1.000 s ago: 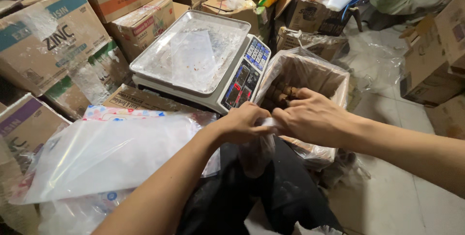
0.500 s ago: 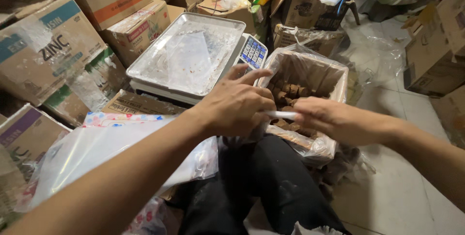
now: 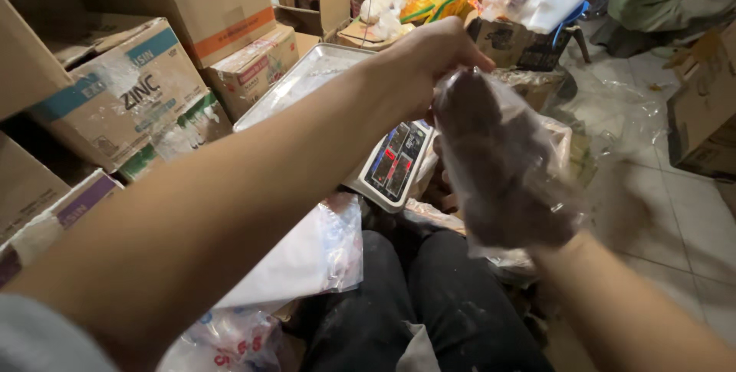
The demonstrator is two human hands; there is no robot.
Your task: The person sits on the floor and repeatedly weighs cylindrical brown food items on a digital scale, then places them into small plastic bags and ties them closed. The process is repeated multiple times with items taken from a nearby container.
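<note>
My left hand (image 3: 429, 58) is raised and pinches the top edge of a clear plastic bag (image 3: 502, 123). The bag hangs in front of me, motion-blurred, with a brown shape showing through it. My right hand (image 3: 537, 222) reaches up from the lower right and is wrapped by the bag's lower part; I cannot tell whether the brown shape is the hand itself or something in the bag. Behind the bag sits a plastic-lined box (image 3: 571, 142), mostly hidden.
A digital scale (image 3: 395, 161) with a metal tray (image 3: 307, 81) stands just beyond my knees (image 3: 429, 303). A pile of clear plastic bags (image 3: 307, 257) lies on my left. Cardboard boxes (image 3: 130, 96) crowd the left and back. Tiled floor (image 3: 659, 211) lies to the right.
Both hands were low over the lined box; now they have lifted up toward me with the clear bag, the left at its top and the right covered by it.
</note>
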